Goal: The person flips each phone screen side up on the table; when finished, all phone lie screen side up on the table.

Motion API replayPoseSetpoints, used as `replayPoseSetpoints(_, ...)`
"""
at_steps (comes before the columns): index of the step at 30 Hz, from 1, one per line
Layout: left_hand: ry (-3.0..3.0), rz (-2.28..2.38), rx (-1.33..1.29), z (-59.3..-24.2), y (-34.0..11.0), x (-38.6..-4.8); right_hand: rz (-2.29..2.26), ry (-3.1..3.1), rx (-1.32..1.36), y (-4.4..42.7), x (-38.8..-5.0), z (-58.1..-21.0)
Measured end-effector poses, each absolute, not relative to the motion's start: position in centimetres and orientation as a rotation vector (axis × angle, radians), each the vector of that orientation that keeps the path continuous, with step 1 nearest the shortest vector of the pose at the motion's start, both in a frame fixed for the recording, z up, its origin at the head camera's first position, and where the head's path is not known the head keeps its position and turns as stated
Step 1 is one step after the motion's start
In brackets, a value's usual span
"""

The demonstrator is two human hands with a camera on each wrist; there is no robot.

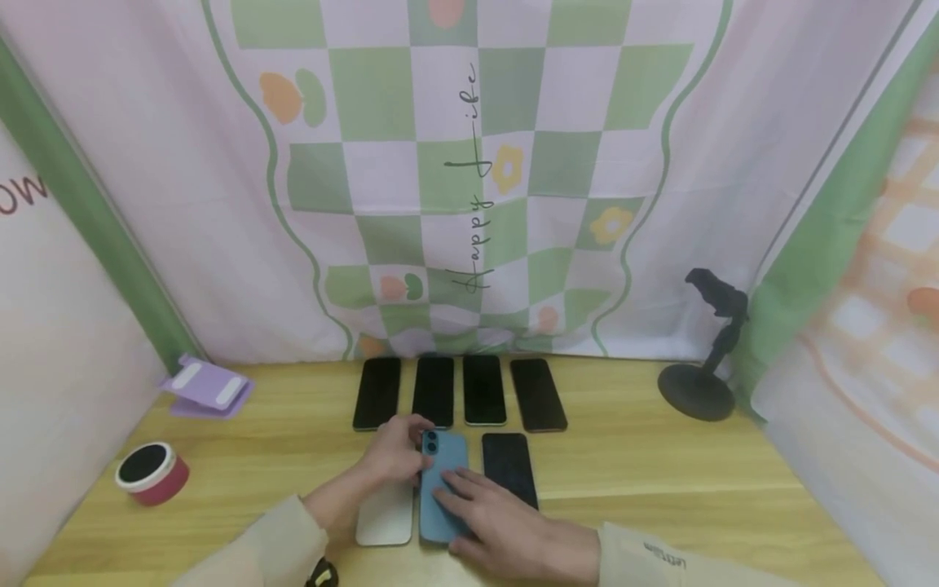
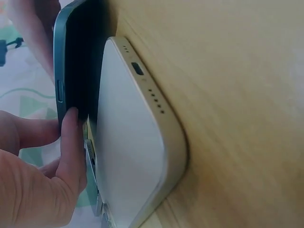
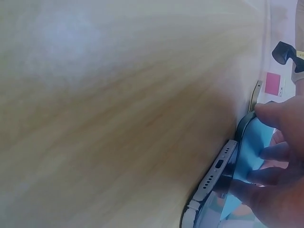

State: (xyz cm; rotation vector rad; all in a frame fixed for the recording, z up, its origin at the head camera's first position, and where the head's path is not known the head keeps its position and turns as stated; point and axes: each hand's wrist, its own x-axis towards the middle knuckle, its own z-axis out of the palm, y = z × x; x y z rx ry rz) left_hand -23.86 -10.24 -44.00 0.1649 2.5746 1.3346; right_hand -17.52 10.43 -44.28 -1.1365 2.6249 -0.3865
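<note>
A blue smartphone (image 1: 445, 456) lies back up between my hands, its twin cameras at the far left corner. At its left edge, my left hand (image 1: 397, 451) pinches the phone between thumb and finger. The left wrist view shows the dark screen side (image 2: 85, 61) of this phone tilted up beside a white phone (image 2: 128, 128). My right hand (image 1: 499, 518) rests extended fingers on the blue back, its thumb near the lower edge. Just right of the blue phone lies a black-screened phone (image 1: 508, 465), partly covered by the right hand.
Behind the hands several dark-screened phones (image 1: 484, 390) stand in a row along the curtain. A lilac folding stand (image 1: 209, 387) and a red-and-white round container (image 1: 154, 474) are at left. At right stands a black stand with a round base (image 1: 695, 391).
</note>
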Motion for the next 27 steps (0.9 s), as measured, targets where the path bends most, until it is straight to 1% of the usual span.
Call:
replayPoseSetpoints(7,2.567,1.377,0.149,-43.3,-10.0,-24.1,-0.479,2.678,-1.181,10.8,-17.4,-43.9)
replayPoseSetpoints(12,2.702,1.225,0.198,-42.2,-10.0,-24.3,-0.769,2.698,-1.197,11.0,-17.5,-43.7)
replayPoseSetpoints(16,2.816,1.045,0.29,-41.2,-9.6,-24.6,-1.091,2.552,-1.025,11.3,-17.8,-43.4)
replayPoseSetpoints(19,2.838,0.945,0.335,-40.6,-9.0,-24.6,-1.219,2.445,-0.843,11.7,-17.8,-43.3)
replayPoseSetpoints(23,2.863,0.789,0.435,-40.2,-7.8,-24.7,-1.373,2.367,-0.668,11.9,-17.5,-43.4)
replayPoseSetpoints(27,2.888,0.714,0.487,-40.2,-6.2,-24.9,-1.623,2.202,-0.451,11.9,-17.3,-43.5)
